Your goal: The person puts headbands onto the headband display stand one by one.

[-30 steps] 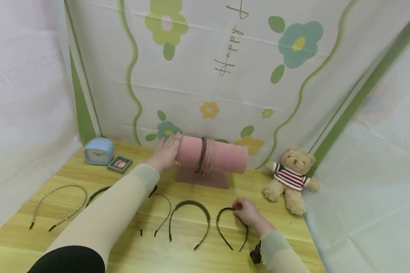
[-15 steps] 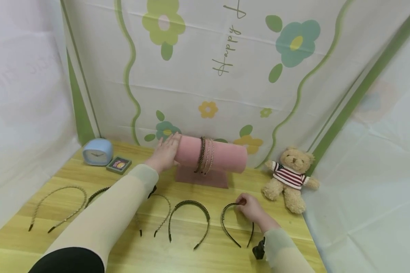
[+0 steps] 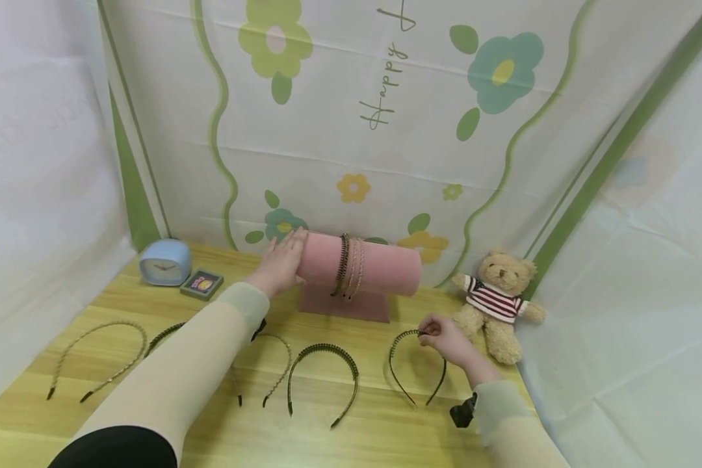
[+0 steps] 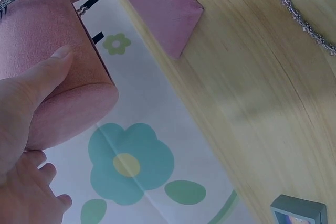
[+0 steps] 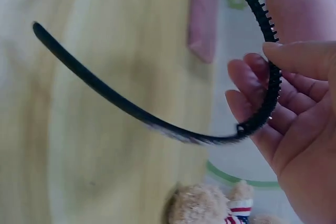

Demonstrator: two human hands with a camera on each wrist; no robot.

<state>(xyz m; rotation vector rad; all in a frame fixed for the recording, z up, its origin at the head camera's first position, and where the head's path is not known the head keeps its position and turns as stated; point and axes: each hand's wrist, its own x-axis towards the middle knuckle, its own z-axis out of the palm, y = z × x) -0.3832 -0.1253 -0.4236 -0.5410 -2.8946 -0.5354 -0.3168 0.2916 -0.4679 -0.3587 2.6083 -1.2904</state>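
The pink stand (image 3: pixel 322 260) sits toward the back of the worktop (image 3: pixel 398 435), its padded roll lying crosswise above a flat foot. Around the roll, near its middle, hang one dark headband (image 3: pixel 343 260) and, just right of it, two pale headbands (image 3: pixel 353 270). The left hand (image 3: pixel 281 263) rests against the left end of the roll, its fingers spread beyond that end and the thumb laid along the padded side.

In front of the stand and to its right, the right hand (image 3: pixel 449 341) pinches a toothed black headband (image 5: pixel 131 109) near the top of its arch, thumb on one side and fingers behind; its tips point toward the person, though whether they touch the worktop is hard to tell.

Nearest the stand's front lies a dark beaded headband (image 3: pixel 328 348). Further left of it come a pale twisted headband (image 3: pixel 287 356), a dark one partly under the left sleeve (image 3: pixel 181 364), and a pale one. A blue clock (image 3: pixel 165 262) and a small grey frame (image 3: pixel 201 285) are left of the stand; a teddy bear (image 3: pixel 497 286) sits to its right.
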